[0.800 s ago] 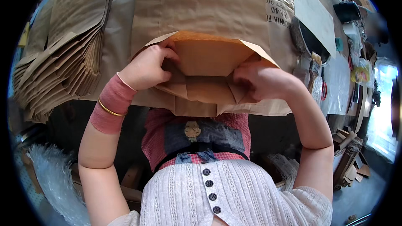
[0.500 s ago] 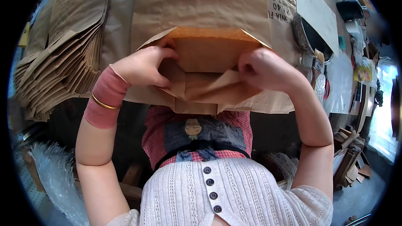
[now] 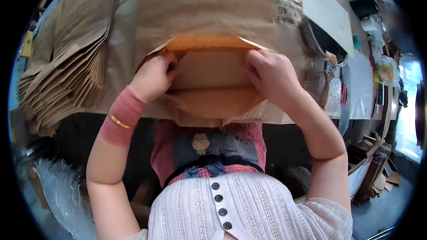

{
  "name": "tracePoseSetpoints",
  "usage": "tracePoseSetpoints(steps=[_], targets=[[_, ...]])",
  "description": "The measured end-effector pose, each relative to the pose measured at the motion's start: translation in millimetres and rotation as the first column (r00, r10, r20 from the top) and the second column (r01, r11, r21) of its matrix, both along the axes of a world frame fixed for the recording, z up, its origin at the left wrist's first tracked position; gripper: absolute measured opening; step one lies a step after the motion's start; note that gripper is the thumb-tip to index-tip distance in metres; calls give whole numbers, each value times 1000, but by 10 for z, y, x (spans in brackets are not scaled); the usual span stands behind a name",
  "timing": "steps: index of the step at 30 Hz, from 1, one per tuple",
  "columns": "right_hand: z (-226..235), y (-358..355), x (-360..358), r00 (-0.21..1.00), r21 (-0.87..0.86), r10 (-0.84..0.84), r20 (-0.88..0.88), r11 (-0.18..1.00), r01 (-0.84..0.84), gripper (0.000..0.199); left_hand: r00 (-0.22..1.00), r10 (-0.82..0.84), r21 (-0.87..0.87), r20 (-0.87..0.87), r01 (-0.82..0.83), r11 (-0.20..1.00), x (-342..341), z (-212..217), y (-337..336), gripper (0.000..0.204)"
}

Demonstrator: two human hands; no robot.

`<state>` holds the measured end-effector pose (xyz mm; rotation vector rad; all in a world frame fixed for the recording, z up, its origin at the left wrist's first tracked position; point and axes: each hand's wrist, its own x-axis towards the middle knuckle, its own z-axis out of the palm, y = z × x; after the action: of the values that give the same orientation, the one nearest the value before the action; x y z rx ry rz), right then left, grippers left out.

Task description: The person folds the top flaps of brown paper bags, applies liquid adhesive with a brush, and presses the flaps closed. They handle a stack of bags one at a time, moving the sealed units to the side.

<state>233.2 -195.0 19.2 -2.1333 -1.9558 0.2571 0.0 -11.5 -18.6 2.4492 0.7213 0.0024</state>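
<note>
A large brown paper bag [image 3: 204, 4] lies flat on the table, its mouth spread wide toward me. The inside shows an orange-tinted upper fold and a plain brown inner wall. At the left corner of the mouth, my left hand [image 3: 155, 75] pinches the paper edge, thumb and fingers closed together. My right hand [image 3: 273, 73] grips the edge at the right corner, its fingers curled over the paper. The lower lip of the mouth hangs slightly past the table's near edge.
A fanned stack of brown paper bags [image 3: 66, 71] sits on the left. To the right are a dark bowl-like container [image 3: 322, 40] under a pale sheet [image 3: 327, 13], a brush [image 3: 328, 73] and red-handled scissors [image 3: 344, 93]. Clear plastic strands [image 3: 62, 191] hang at lower left.
Both hands have shifted to the bag's mouth corners and now grip its edge. My left fingers have closed from a spread position. The lower fold has been flattened and the mouth looks smoother.
</note>
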Motion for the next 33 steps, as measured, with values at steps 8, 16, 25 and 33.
tracePoseSetpoints(steps=[8, 16, 25, 33], targets=[[152, -1703, 1098, 830, -74, -172, 531, 966, 247, 40, 975, -218, 112, -38, 221, 969, -52, 206, -182, 67], [163, -1189, 1709, 778, 412, -399, -485, 681, 606, 9, 967, -177, 303, -181, 226, 926, -168, 111, -381, 70], [62, -1024, 2246, 541, 179, -481, -690, 611, 772, 22, 958, -194, 381, -212, 264, 886, -151, 267, -529, 36], [505, -1201, 2192, 886, -55, -202, -417, 979, 197, 21, 985, 29, 425, -170, 47, 904, 2, 490, -643, 110]])
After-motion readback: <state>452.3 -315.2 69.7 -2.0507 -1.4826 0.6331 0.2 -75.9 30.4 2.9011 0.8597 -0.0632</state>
